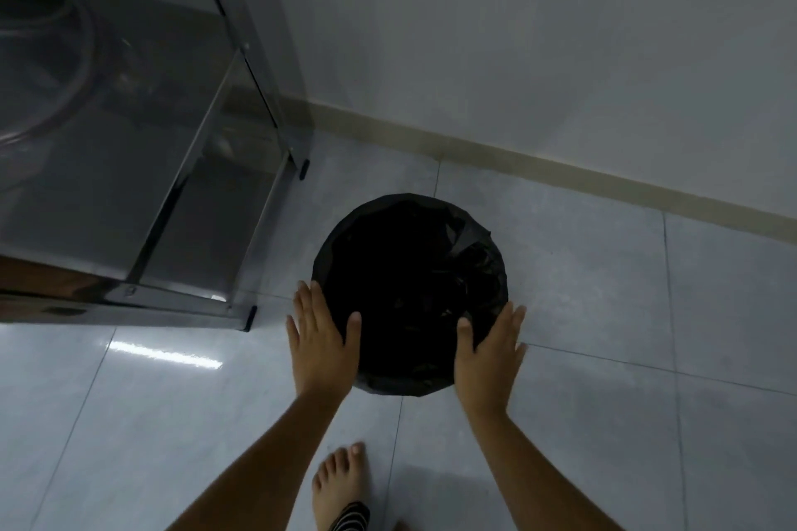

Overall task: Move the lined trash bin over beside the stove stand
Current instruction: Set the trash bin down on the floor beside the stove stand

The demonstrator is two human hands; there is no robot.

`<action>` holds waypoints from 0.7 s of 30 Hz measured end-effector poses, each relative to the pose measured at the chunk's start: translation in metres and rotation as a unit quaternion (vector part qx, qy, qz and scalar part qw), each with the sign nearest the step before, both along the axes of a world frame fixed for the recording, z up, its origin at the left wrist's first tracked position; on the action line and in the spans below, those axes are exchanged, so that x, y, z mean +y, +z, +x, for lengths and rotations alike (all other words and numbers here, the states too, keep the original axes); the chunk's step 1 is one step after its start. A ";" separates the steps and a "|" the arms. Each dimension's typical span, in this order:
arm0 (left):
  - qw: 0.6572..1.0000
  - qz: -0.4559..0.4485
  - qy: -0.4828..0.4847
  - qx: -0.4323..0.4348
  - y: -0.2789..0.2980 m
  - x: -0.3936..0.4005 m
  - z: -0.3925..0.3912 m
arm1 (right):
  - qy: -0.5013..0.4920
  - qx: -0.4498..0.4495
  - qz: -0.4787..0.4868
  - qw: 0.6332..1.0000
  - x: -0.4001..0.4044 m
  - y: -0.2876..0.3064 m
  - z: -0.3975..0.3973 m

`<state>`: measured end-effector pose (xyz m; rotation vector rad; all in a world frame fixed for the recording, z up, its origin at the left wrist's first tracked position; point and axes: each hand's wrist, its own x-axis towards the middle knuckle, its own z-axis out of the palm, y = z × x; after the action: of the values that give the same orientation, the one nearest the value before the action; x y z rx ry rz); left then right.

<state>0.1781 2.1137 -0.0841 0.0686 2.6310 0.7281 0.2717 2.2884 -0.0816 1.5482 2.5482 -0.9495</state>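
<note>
The round trash bin [409,272], lined with a black bag, stands on the tiled floor just right of the steel stove stand [142,194]. My left hand [321,343] lies flat at the bin's near left side, fingers straight and thumb over the rim. At the near right side my right hand [489,358] mirrors it, with its thumb on the liner. Neither hand curls around the bin. The bag's inside is too dark to make out.
The stand's two right legs end in black feet [304,169] close to the bin. A wall with a beige skirting [560,175] runs behind it. My bare foot [340,483] is on the tiles below the bin. Open floor lies to the right.
</note>
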 end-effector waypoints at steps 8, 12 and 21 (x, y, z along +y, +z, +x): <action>0.994 -0.026 -0.064 0.079 -0.036 -0.006 -0.002 | 0.033 -0.021 0.068 0.997 -0.014 -0.039 0.014; 0.995 -0.009 -0.043 0.090 -0.042 0.009 -0.021 | 0.035 -0.009 0.086 0.996 0.000 -0.045 -0.008; 0.992 -0.002 -0.030 0.122 -0.048 0.048 -0.084 | 0.040 0.028 0.111 0.993 0.041 -0.049 -0.076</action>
<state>0.0938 2.1619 -0.1318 0.2502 2.8464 0.7349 0.1961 2.3290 -0.1307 1.4709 2.8148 -0.7324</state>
